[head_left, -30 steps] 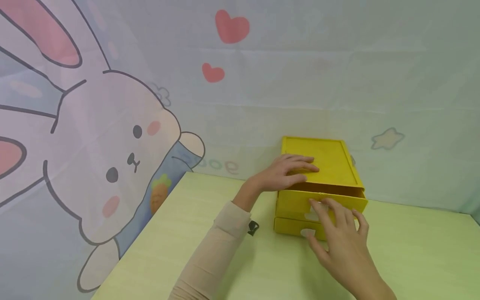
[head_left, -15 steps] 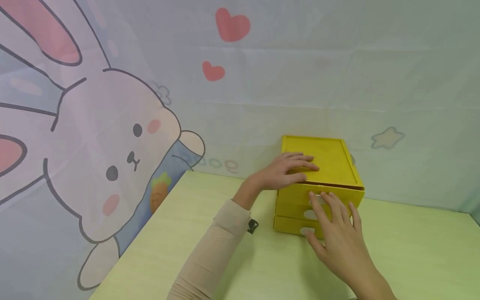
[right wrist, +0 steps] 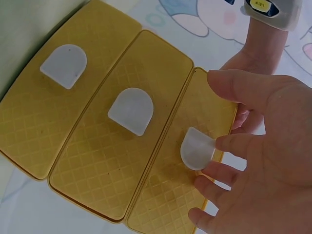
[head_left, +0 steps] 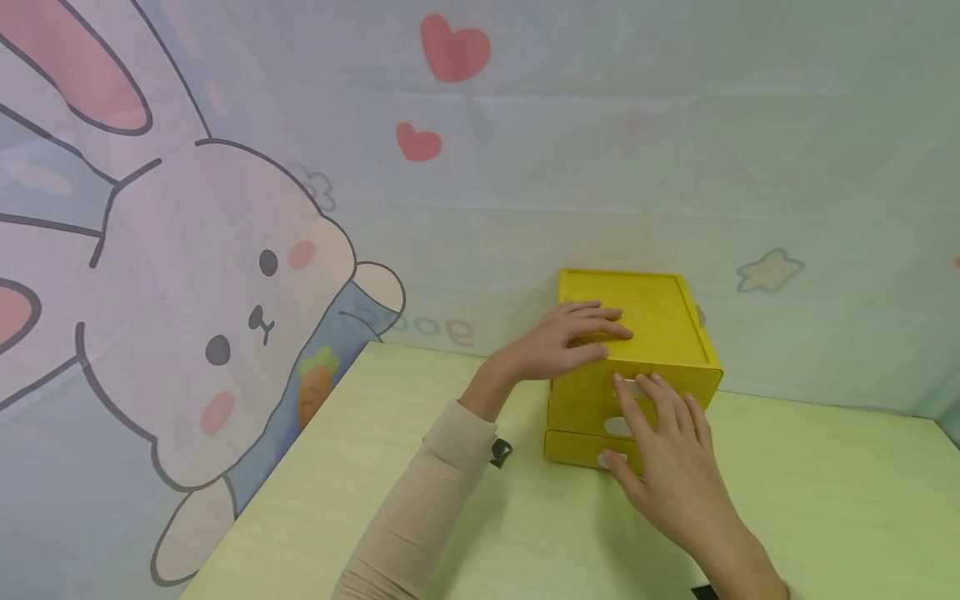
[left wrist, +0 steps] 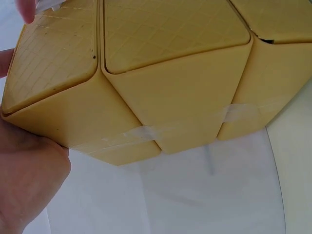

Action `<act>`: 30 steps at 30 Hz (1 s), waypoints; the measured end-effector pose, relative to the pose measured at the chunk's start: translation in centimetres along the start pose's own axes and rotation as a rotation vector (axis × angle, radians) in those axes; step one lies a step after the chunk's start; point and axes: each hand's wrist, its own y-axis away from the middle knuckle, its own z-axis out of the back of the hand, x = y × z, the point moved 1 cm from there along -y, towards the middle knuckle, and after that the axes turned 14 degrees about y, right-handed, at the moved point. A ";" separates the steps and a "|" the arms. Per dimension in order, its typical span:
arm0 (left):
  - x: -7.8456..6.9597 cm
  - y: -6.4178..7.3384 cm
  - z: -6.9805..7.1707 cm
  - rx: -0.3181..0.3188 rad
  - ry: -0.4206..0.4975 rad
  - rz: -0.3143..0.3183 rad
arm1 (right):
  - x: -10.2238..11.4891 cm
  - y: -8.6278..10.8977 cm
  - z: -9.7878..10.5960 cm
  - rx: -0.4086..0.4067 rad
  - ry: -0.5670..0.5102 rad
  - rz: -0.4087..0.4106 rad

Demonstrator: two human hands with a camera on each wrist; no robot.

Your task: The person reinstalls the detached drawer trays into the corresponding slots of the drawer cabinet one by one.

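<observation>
A yellow three-tier drawer box (head_left: pixel 651 312) stands on the table, all its fronts flush in the right wrist view. Across its top, near the front left edge, rests my left hand (head_left: pixel 558 342), fingers spread. My right hand (head_left: pixel 675 454) is at the front, with extended fingertips against the top drawer (right wrist: pixel 163 207) beside its white handle (right wrist: pixel 197 148). Its thumb is near the bottom handle (head_left: pixel 612 458) in the head view. Lower fronts carry white handles too, such as the middle one (right wrist: pixel 131 111). The left wrist view shows the box's side (left wrist: pixel 180 92) with clear tape on it.
The pale green table (head_left: pixel 825 492) runs right up to a fabric backdrop (head_left: pixel 600 150) printed with a rabbit, hearts and a star. A small black item (head_left: pixel 501 452) shows beside my left sleeve (head_left: pixel 427 508).
The top drawer has slid inward until its front is flush with the box. My right hand has moved forward with it. The left hand has stayed on top.
</observation>
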 end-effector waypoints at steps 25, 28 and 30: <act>0.2 0.1 -0.9 -0.073 -0.051 -0.009 | 0.4 0.2 -0.2 0.026 -0.006 -0.032; 0.1 0.0 -0.9 -0.096 -0.041 -0.002 | 0.4 0.1 -0.1 0.012 0.004 -0.023; 0.1 0.0 -0.9 -0.106 -0.035 -0.002 | 0.4 -0.1 -0.1 0.006 0.015 -0.018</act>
